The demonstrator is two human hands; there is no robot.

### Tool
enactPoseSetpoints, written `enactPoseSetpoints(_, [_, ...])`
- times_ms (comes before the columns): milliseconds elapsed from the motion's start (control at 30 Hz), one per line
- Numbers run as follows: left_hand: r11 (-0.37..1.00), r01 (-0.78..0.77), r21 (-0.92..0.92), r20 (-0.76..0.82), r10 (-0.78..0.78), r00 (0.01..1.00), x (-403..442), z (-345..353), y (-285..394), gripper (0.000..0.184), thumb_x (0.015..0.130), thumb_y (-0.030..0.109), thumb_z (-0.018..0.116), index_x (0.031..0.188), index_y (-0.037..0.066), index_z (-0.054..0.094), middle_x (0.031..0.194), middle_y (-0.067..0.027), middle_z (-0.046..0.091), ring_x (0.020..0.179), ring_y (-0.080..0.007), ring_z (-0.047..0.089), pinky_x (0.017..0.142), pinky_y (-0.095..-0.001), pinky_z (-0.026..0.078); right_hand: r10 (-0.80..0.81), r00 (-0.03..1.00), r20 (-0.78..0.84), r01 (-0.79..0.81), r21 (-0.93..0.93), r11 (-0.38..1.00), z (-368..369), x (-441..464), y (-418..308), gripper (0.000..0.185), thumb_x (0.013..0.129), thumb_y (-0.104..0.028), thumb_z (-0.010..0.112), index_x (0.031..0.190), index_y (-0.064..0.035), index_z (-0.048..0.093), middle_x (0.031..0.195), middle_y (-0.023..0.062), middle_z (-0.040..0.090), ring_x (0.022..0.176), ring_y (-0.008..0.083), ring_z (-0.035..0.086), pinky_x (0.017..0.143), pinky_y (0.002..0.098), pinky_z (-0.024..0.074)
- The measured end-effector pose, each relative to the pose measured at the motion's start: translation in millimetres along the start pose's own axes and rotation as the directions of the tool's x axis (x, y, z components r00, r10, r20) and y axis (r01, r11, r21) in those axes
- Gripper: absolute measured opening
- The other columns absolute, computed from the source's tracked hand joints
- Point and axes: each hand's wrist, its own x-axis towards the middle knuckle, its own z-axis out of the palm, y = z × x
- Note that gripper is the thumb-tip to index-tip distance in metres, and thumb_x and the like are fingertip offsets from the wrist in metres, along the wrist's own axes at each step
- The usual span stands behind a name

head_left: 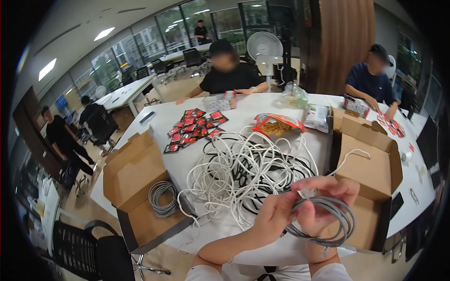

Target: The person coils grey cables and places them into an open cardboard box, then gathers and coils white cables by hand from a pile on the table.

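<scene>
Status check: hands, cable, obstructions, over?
Right hand holding gray cable coil; left hand at it, grip unclear. Coil looped, held up. Tangled white and black cables crowding table just beyond.

Tall, dark-framed windows line the far side of the room, with greenery showing beyond the glass. Bright rectangular lights are set in the pale ceiling. A brown wood-clad section rises behind the white worktable, near a white standing fan. Another white table and black office chairs stand on the tan floor.
</scene>
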Motion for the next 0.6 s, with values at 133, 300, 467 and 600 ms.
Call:
enactPoseSetpoints(133, [0.997,0.016,-0.08,0.224,0.003,0.975,0.6,-14.8,1.3,0.052,0.096,0.049,0.041,0.096,-0.001,0.056,0.069,0.0037,0.048,0.063,-0.001,0.041,0.054,-0.018,0.033,-0.152,0.985,0.076,0.143,0.117,0.983,-9.5,3.5,16.3,0.056,0.07,-0.021,0.082,0.09,-0.011,0.03,0.069,0.0116,0.064,0.066,0.0268,0.064,0.065,0.0368,0.0535])
enactPoseSetpoints(300, [0.988,-0.134,-0.082,0.26,0.152,0.954,-4.2,-10.8,2.3,0.054,0.091,0.05,0.051,0.102,-0.003,0.057,0.076,0.0,0.056,0.071,-0.0043,0.047,0.06,-0.0211,0.038,-0.189,0.976,0.111,0.169,0.167,0.971,-4.7,5.9,3.8,0.054,0.069,-0.023,0.082,0.084,-0.0117,0.032,0.064,0.0093,0.061,0.062,0.0247,0.062,0.061,0.0362,0.0497])
enactPoseSetpoints(467, [1.0,0.0,-0.027,0.299,0.008,0.954,-1.1,-9.7,17.1,0.041,0.095,0.036,0.051,0.102,-0.004,0.057,0.077,-0.0002,0.056,0.071,-0.0052,0.046,0.061,-0.0221,0.039,-0.124,0.992,0.007,0.123,0.043,0.991,-2.9,1.2,2.2,0.046,0.073,-0.011,0.076,0.085,-0.0104,0.032,0.06,0.0076,0.056,0.062,0.0236,0.061,0.066,0.038,0.05])
enactPoseSetpoints(600, [0.996,0.081,-0.024,0.297,-0.07,0.952,0.5,-9.5,23.2,0.035,0.097,0.03,0.048,0.092,-0.003,0.058,0.073,-0.0006,0.054,0.068,-0.0062,0.045,0.06,-0.0229,0.038,-0.114,0.992,0.046,0.12,-0.144,0.982,-5.7,0.6,-7.4,0.038,0.078,-0.014,0.069,0.09,-0.0095,0.033,0.086,0.0128,0.054,0.078,0.0249,0.059,0.077,0.0395,0.0474])
